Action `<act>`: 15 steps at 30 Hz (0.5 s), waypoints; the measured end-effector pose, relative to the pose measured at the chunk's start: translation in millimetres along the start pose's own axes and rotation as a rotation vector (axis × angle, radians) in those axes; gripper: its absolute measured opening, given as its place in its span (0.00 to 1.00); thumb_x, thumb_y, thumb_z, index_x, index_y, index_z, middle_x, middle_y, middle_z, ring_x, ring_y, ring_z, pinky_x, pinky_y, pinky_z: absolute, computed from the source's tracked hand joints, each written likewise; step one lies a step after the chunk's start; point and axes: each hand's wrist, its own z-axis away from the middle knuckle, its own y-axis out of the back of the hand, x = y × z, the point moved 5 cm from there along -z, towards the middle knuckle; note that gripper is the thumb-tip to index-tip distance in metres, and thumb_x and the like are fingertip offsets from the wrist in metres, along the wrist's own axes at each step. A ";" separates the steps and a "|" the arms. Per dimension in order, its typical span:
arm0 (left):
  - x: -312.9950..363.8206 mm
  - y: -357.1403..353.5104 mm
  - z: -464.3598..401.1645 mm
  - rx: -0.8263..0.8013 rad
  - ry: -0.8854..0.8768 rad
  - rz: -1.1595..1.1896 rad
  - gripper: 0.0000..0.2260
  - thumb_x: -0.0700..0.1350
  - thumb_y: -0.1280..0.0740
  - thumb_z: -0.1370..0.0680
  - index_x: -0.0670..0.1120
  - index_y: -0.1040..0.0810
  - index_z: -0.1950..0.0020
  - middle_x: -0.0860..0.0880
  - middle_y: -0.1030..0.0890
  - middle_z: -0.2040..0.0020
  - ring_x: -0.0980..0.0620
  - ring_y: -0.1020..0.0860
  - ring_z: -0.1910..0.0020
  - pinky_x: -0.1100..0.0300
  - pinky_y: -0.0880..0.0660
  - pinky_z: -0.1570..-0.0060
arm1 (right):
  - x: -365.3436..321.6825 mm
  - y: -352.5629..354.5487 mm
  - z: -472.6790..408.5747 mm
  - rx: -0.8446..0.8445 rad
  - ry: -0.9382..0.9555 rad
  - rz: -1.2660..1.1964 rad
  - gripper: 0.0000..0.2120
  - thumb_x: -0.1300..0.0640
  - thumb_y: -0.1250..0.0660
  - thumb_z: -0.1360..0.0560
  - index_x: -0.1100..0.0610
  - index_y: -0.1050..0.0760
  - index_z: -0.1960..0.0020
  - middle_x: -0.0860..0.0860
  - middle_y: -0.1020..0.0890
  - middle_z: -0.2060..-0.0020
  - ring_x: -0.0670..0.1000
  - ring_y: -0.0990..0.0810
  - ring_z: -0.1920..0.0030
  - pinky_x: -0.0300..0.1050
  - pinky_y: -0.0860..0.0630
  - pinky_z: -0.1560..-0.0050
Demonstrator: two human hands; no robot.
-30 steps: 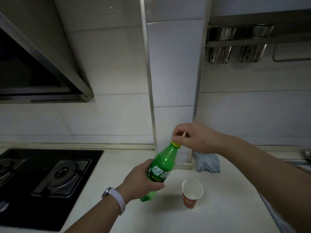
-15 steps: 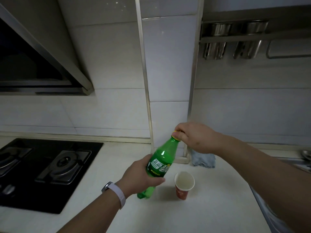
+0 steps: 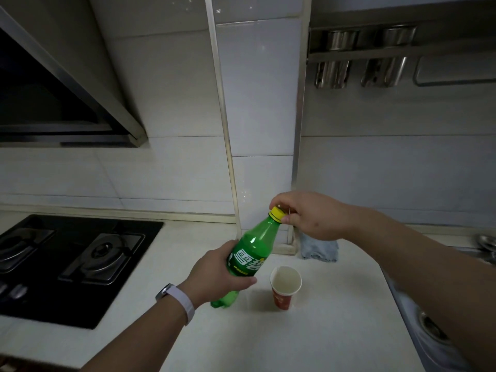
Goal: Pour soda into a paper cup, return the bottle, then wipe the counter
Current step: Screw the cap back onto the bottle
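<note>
Our right fingers [image 3: 285, 219] pinch the yellow cap [image 3: 277, 214] while our left hand [image 3: 218, 276] wraps around the label of the green soda bottle [image 3: 251, 257], held tilted above the white counter [image 3: 308, 334]. On that counter, the black gas hob [image 3: 69, 261] sits far left. A grey-blue cloth [image 3: 319, 249] lies against the tiled wall behind our right hand [image 3: 311, 214]. The red paper cup [image 3: 285, 287] stands upright just right of the bottle's base, apparently empty, though the light is dim.
</note>
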 end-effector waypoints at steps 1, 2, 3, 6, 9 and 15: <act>0.5 1.0 -0.2 0.014 0.003 -0.038 0.32 0.63 0.23 0.39 0.58 0.26 0.38 0.60 0.17 0.51 0.60 0.19 0.52 0.58 0.20 0.51 | 1.9 -1.7 0.9 -0.008 -0.015 0.011 0.07 0.51 0.38 0.20 0.45 0.28 0.43 0.43 0.24 0.56 0.45 0.25 0.55 0.44 0.29 0.55; 1.2 2.2 -0.7 0.030 0.008 -0.080 0.31 0.62 0.23 0.38 0.58 0.26 0.38 0.59 0.17 0.51 0.59 0.19 0.53 0.58 0.20 0.52 | 3.8 -3.5 1.4 -0.013 -0.035 0.021 0.07 0.50 0.38 0.20 0.47 0.28 0.43 0.43 0.24 0.58 0.46 0.25 0.57 0.44 0.29 0.57; 2.5 3.6 -1.2 0.052 0.013 -0.127 0.30 0.62 0.23 0.37 0.58 0.27 0.38 0.59 0.17 0.51 0.59 0.19 0.53 0.59 0.21 0.53 | 5.0 -5.1 1.4 -0.009 -0.057 0.028 0.08 0.49 0.39 0.20 0.48 0.28 0.43 0.44 0.24 0.59 0.47 0.25 0.58 0.44 0.29 0.58; 9.8 6.3 -3.1 0.134 0.017 -0.310 0.28 0.65 0.26 0.35 0.59 0.28 0.39 0.57 0.17 0.52 0.55 0.19 0.55 0.60 0.24 0.59 | 14.1 -9.9 0.3 0.046 -0.132 0.005 0.12 0.44 0.43 0.19 0.51 0.27 0.48 0.47 0.24 0.61 0.47 0.26 0.60 0.47 0.29 0.59; 16.6 5.0 -2.7 0.180 -0.013 -0.423 0.28 0.66 0.28 0.33 0.58 0.29 0.38 0.57 0.18 0.51 0.55 0.20 0.54 0.59 0.24 0.60 | 23.5 -18.3 0.6 0.090 -0.173 0.039 0.18 0.39 0.49 0.20 0.50 0.32 0.60 0.48 0.26 0.65 0.48 0.26 0.64 0.46 0.34 0.64; 12.9 -6.7 -0.9 0.137 0.002 -0.377 0.32 0.66 0.28 0.34 0.58 0.30 0.33 0.57 0.18 0.48 0.56 0.20 0.52 0.62 0.25 0.58 | 28.2 -22.5 5.0 0.144 -0.140 -0.031 0.18 0.39 0.45 0.21 0.50 0.28 0.60 0.48 0.24 0.66 0.49 0.25 0.64 0.47 0.29 0.63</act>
